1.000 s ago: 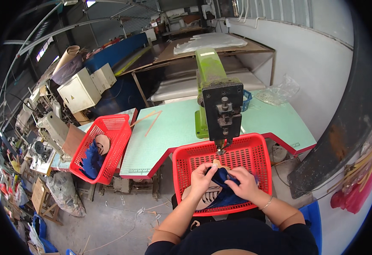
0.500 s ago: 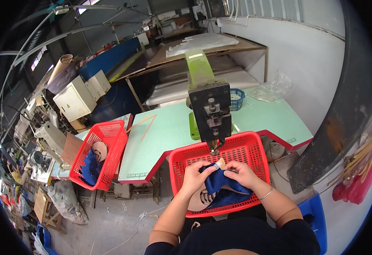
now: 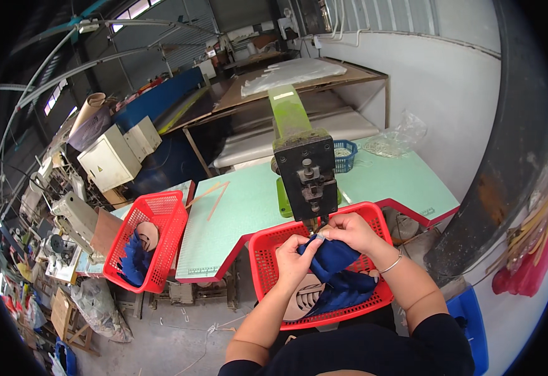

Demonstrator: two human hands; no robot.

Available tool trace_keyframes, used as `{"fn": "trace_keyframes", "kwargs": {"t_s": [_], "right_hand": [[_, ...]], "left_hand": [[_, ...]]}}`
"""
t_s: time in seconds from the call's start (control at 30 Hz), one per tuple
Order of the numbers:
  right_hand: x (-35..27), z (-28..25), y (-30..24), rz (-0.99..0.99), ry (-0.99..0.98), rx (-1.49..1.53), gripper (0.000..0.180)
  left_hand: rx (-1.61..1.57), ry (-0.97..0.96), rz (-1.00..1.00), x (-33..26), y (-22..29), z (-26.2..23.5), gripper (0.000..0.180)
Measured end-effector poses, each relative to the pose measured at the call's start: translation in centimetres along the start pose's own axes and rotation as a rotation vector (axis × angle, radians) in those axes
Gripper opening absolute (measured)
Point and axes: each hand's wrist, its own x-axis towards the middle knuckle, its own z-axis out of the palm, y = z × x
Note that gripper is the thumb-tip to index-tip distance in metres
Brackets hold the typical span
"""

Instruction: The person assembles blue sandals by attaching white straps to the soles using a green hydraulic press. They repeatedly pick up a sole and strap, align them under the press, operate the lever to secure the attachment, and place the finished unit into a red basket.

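Observation:
Below the black head [image 3: 305,172] of a green machine, I hold a dark blue fabric piece [image 3: 329,258] up by its top edge. Its upper edge is at the machine's lower tip. My left hand [image 3: 292,258] pinches it on the left side. On the right, my right hand [image 3: 353,232] grips the same edge, fingers close to the tip. The cloth hangs over a red plastic basket [image 3: 258,269]. In the basket lie more blue fabric pieces [image 3: 351,293] and a beige slotted piece [image 3: 297,302]. My fingers hide the exact spot where cloth meets machine.
A green-topped table [image 3: 224,207] with a red edge stands behind the basket. At left, a second red basket [image 3: 177,232] holds blue and beige pieces. A small blue basket [image 3: 344,164] sits behind the machine. A dark curved post [image 3: 490,169] rises at right.
Both hands have moved up and away from me, bringing the blue fabric's edge to the machine's tip. More of the pieces in the basket shows below.

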Motion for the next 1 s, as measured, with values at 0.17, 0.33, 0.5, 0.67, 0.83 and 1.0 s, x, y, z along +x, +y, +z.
{"fn": "trace_keyframes", "kwargs": {"t_s": [0.17, 0.33, 0.5, 0.67, 0.83, 1.0], "right_hand": [[-0.1, 0.4, -1.0, 0.037, -0.012, 0.058, 0.016], [-0.2, 1.0, -0.8, 0.044, 0.011, 0.117, 0.015], [-1.0, 1.6, 0.3, 0.004, 0.02, 0.246, 0.011], [-1.7, 2.5, 0.2, 0.019, 0.067, 0.256, 0.009], [-1.7, 2.5, 1.1, 0.026, 0.068, 0.28, 0.01], [-1.6, 2.7, 0.6, 0.032, 0.073, 0.327, 0.011]], "left_hand": [[-0.265, -0.071, -0.232, 0.2, -0.3, -0.1, 0.017], [-0.463, -0.124, -0.298, 0.6, -0.8, -0.7, 0.015], [-0.309, -0.237, -0.211, 2.0, -1.0, -2.2, 0.014], [-0.132, -0.373, -0.205, 3.7, -0.1, -3.9, 0.012], [0.063, -0.402, -0.165, 4.3, 3.0, -4.3, 0.017], [0.047, -0.385, -0.204, 4.3, 3.2, -4.4, 0.018]]}}
